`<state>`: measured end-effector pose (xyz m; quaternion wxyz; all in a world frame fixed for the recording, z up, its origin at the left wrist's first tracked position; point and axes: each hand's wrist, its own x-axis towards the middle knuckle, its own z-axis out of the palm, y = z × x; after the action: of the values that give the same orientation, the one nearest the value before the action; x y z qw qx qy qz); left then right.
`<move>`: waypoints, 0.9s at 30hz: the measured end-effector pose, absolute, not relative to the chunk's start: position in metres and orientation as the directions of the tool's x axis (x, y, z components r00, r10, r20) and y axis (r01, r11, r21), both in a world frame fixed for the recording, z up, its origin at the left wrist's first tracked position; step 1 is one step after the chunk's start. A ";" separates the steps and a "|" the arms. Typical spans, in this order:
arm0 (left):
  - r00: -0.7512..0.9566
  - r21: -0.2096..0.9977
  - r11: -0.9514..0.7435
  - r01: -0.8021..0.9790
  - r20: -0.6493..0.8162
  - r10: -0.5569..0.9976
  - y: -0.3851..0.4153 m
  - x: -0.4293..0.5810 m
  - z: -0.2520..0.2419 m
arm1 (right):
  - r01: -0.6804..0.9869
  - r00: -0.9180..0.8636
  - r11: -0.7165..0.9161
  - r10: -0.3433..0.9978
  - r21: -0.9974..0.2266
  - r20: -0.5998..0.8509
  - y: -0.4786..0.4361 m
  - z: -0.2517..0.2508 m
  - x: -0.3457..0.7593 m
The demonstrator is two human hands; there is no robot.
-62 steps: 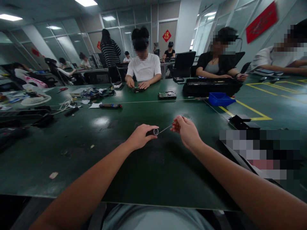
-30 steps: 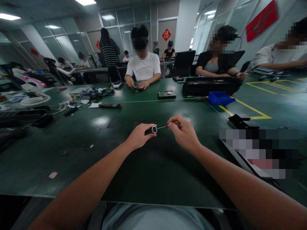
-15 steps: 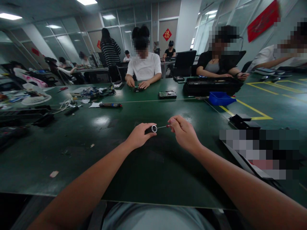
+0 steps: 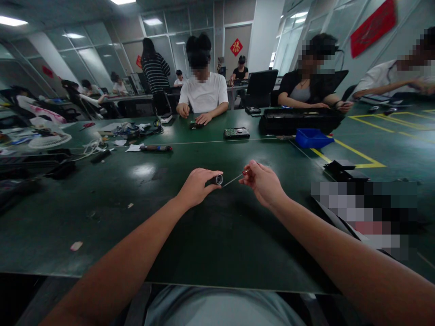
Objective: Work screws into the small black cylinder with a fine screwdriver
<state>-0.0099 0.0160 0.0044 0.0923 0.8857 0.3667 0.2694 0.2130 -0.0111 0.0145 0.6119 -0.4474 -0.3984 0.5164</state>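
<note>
Above the green table, my left hand (image 4: 195, 188) is closed around a short black cylinder (image 4: 219, 179), with a pale ring at its end that faces right. It looks like a flashlight, though the fingers cover much of it. My right hand (image 4: 261, 183) pinches the red handle of a thin screwdriver (image 4: 233, 180). Its metal shaft slants down to the left, and the tip is just below the ringed end, close to my left thumb. Whether the tip touches the cylinder I cannot tell.
A hard drive (image 4: 237, 132) lies beyond my hands, with a blue bin (image 4: 313, 138) and a long black case (image 4: 301, 121) to the right. A dark tube (image 4: 156, 148) and cables are at left. Co-workers sit across the green table (image 4: 238, 253).
The screwdriver's tip has come away from the ringed opening to just below it. Its handle end has risen, so the shaft now slants. My left hand has turned the cylinder slightly.
</note>
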 end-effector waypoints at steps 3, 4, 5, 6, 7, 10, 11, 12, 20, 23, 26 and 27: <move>0.568 0.382 -0.678 0.627 0.371 0.734 0.017 -0.009 0.001 | -0.183 0.212 0.107 0.975 -0.977 0.067 -0.008 0.010 0.215; 0.564 0.391 -0.669 0.632 0.359 0.743 0.017 -0.009 0.000 | -0.148 0.217 0.135 0.971 -0.980 0.101 -0.007 0.009 0.215; 0.558 0.399 -0.660 0.637 0.351 0.752 0.017 -0.009 -0.001 | -0.114 0.215 0.165 0.967 -0.980 0.138 -0.008 0.008 0.215; 0.553 0.404 -0.653 0.641 0.347 0.758 0.016 -0.009 -0.001 | -0.081 0.206 0.195 0.963 -0.977 0.175 -0.008 0.007 0.215; 0.550 0.408 -0.649 0.643 0.345 0.761 0.015 -0.009 -0.001 | -0.051 0.195 0.224 0.958 -0.973 0.210 -0.009 0.006 0.215; 0.548 0.411 -0.648 0.641 0.346 0.762 0.014 -0.009 0.000 | 0.030 0.169 0.298 0.939 -0.954 0.298 -0.013 0.009 0.213; 0.546 0.413 -0.647 0.641 0.347 0.763 0.013 -0.009 0.000 | 0.060 0.155 0.314 0.935 -0.947 0.320 -0.015 0.010 0.212; 0.545 0.413 -0.646 0.642 0.348 0.763 0.013 -0.009 0.000 | 0.097 0.135 0.326 0.932 -0.940 0.337 -0.017 0.012 0.211; 0.531 0.409 -0.646 0.644 0.369 0.763 0.013 -0.008 -0.001 | 0.353 0.040 0.405 0.894 -0.843 0.446 -0.029 0.016 0.207; 0.524 0.407 -0.644 0.648 0.375 0.764 0.013 -0.008 0.000 | 0.379 0.040 0.415 0.885 -0.827 0.463 -0.030 0.016 0.207; 0.529 0.404 -0.651 0.642 0.381 0.758 0.013 -0.008 0.000 | 0.362 0.042 0.395 0.898 -0.844 0.438 -0.030 0.016 0.207; 0.529 0.405 -0.651 0.642 0.381 0.758 0.013 -0.008 0.000 | 0.351 0.047 0.390 0.901 -0.851 0.432 -0.029 0.016 0.207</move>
<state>-0.0078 0.0128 0.0001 0.1078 0.8677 0.4033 0.2699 0.2066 -0.0293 0.0164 0.5337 -0.4887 -0.6403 0.2575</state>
